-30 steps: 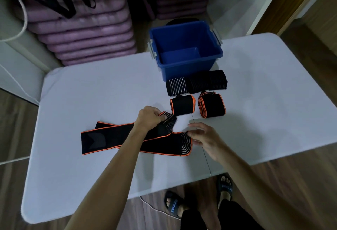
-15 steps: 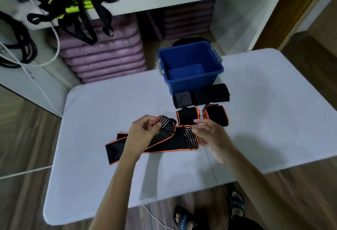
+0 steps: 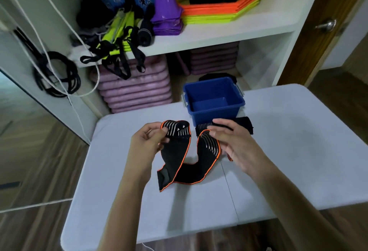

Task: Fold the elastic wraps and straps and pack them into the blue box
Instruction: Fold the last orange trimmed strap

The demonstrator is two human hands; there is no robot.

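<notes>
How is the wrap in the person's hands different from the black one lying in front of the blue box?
The held wrap has orange edging; the folded wrap by the box shows none. The held wrap is unfolded, its ends lifted by the left hand and right hand; the folded wrap lies as a compact bundle on the table. Both are black with pale stripes at an end.

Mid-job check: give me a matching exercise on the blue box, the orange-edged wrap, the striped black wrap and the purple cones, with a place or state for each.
Things:
1. blue plastic box
2. black elastic wrap with orange edging
3. folded black wrap with white stripes
4. stack of purple cones

Places or states:
A. on the white shelf
B. held up by the left hand and right hand
C. lying on the table just in front of the box
D. open, nothing inside

Pairs: 1-D, 2-B, 3-C, 4-A
</notes>
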